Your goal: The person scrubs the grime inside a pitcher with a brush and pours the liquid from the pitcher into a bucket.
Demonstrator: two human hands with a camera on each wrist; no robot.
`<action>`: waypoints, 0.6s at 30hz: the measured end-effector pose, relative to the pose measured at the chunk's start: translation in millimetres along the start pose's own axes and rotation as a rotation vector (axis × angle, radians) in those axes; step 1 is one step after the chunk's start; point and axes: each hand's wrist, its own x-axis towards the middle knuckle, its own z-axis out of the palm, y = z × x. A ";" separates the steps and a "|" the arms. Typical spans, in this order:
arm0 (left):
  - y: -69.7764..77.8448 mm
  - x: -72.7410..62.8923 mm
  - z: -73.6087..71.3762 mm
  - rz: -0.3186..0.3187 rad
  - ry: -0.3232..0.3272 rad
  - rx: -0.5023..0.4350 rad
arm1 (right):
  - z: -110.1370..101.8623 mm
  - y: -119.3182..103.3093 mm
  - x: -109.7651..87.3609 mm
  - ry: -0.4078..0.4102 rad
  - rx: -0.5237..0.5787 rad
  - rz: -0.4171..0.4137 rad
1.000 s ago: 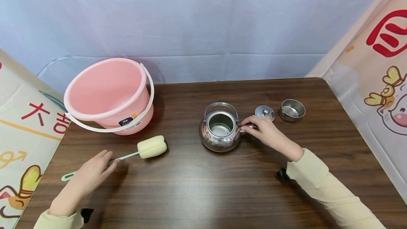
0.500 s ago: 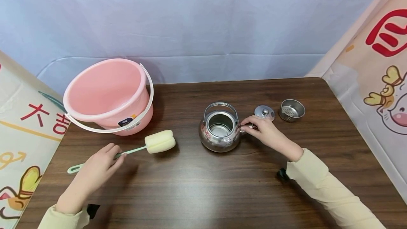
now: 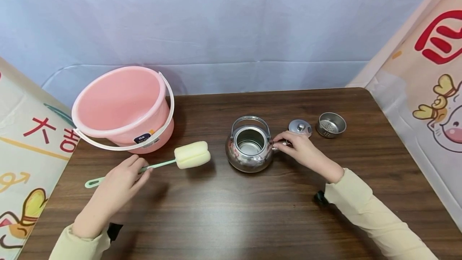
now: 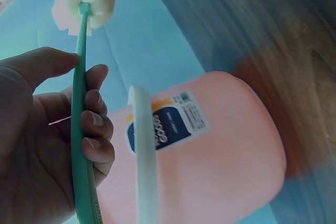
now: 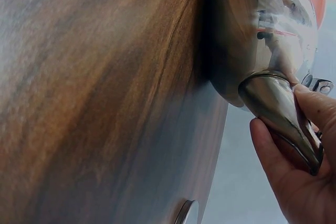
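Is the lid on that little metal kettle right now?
No, the kettle is open on top, and the lid lies beside it on the table.

On the table (image 3: 223, 220), a bucket (image 3: 119, 95) stands left, behind the sponge brush (image 3: 192, 155) in the left hand (image 3: 117, 185). To their right stands a teapot (image 3: 249, 163), then a lid (image 3: 298, 126) and, farthest right, a strainer cup (image 3: 331, 126).

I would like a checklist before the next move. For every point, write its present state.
1. Right grip pinches spout of shiny round steel kettle: ok.
2. Kettle upright, mouth uncovered: ok.
3. Left grip holds pale-green plastic brush handle: ok.
4. Pale-yellow foam brush head clear of kettle: ok.
5. Round silver metal lid off, lying on brown wood-grain table: ok.
6. Kettle inside dry: cannot tell.
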 end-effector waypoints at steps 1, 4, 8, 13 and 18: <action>1.4 1.2 -0.6 0.002 0.002 0.002 | 0.0 -0.2 0.0 0.000 0.000 0.000; 5.5 4.2 -2.0 0.005 0.009 0.003 | 0.4 -0.5 -0.1 0.001 -0.002 0.001; 9.5 8.8 -3.4 0.013 0.020 0.004 | 0.7 0.1 -0.1 0.003 -0.005 0.001; 13.4 15.4 -4.6 0.034 0.026 0.003 | 0.2 -0.8 0.1 -0.007 -0.004 0.013; 17.9 22.6 -6.0 0.046 0.022 0.003 | 0.5 -1.6 0.3 -0.006 -0.003 0.015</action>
